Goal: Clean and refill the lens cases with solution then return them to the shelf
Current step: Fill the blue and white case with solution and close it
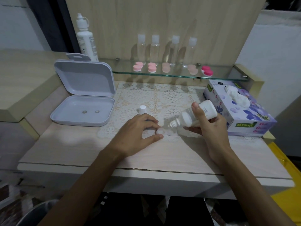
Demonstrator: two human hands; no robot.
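Note:
My right hand (pixel 206 123) grips a white solution bottle (pixel 195 114), tipped sideways with its uncapped nozzle pointing left and down. Just under the nozzle a pale open lens case (pixel 160 131) lies on the lace mat, and my left hand (pixel 140 129) pinches it between thumb and fingers. The bottle's white cap (pixel 142 109) stands on the mat behind my left hand. On the glass shelf (pixel 179 75) sit several pink lens cases (pixel 152 67) and a bright magenta one (pixel 207 70).
An open grey box (pixel 81 101) with two small round items lies at left. A tall white bottle (pixel 85 38) stands behind it. Several clear bottles (pixel 174 49) line the shelf. A tissue box (pixel 241 108) sits at right.

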